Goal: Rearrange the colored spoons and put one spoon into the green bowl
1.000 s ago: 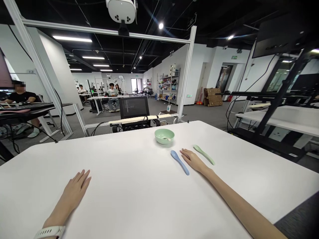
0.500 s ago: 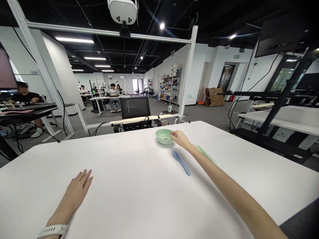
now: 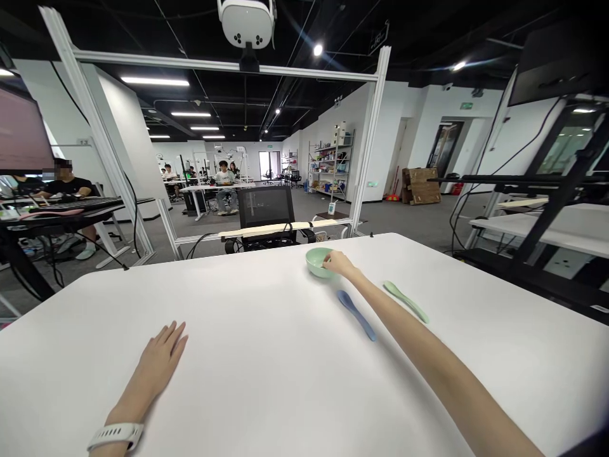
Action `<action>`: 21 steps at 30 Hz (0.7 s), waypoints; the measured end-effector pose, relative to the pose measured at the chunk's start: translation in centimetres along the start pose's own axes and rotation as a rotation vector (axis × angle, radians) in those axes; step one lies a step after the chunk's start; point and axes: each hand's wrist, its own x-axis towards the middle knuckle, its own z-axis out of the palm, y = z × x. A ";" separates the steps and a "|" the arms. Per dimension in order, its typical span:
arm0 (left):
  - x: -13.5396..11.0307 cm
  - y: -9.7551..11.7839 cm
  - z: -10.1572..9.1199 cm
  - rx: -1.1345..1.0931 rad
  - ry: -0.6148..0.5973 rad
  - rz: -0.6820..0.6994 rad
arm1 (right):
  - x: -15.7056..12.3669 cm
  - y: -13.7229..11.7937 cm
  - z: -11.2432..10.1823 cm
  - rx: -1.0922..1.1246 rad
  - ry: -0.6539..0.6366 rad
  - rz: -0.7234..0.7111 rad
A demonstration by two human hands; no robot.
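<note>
A light green bowl [image 3: 314, 269] stands near the far edge of the white table. My right hand [image 3: 339, 262] reaches over its right side, with fingers bent together at the inside of the bowl. Whatever those fingers pinch is too small and covered to make out. Closer to me, under the right forearm's left side, lies a blue spoon [image 3: 356, 314]. A light green spoon [image 3: 406, 301] rests on the other side of that forearm. Flat on the table at left is my left hand [image 3: 159, 358], open and holding nothing, with a pale watch band at its wrist.
The white table [image 3: 247, 343] fills the foreground. Beyond its far edge stand a metal frame [image 3: 375, 127] and a black mesh chair [image 3: 266, 208]. Desks with seated people are further back. A dark stand [image 3: 537, 216] is at the right.
My right hand has moved slightly left and further over the bowl, its fingers lower inside. The whole view has shifted a little, so the table things appear further right. The left hand stays flat.
</note>
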 end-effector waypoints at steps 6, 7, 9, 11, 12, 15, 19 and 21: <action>-0.1 0.0 0.0 0.002 0.021 0.008 | -5.2 -2.0 -0.2 0.182 0.231 -0.179; -0.1 0.0 0.1 0.001 0.034 0.007 | -7.0 -2.4 0.4 0.232 0.265 -0.232; -0.1 -0.1 0.1 -0.001 0.047 0.005 | -11.0 -3.3 1.9 0.325 0.256 -0.312; 0.0 -0.1 0.1 0.002 0.037 0.009 | -14.9 -4.4 3.6 0.360 0.181 -0.332; 0.0 -0.1 0.0 0.004 0.026 0.012 | -16.5 -5.0 4.5 0.359 0.158 -0.331; 0.0 -0.1 -0.2 0.012 -0.011 0.012 | -19.7 -6.7 6.5 0.332 0.114 -0.339; 0.0 0.1 -0.4 0.020 -0.031 -0.002 | -20.8 -8.2 7.4 0.316 0.080 -0.348; 0.0 0.2 -0.3 0.014 -0.028 -0.007 | -20.8 -8.5 7.4 0.333 0.074 -0.340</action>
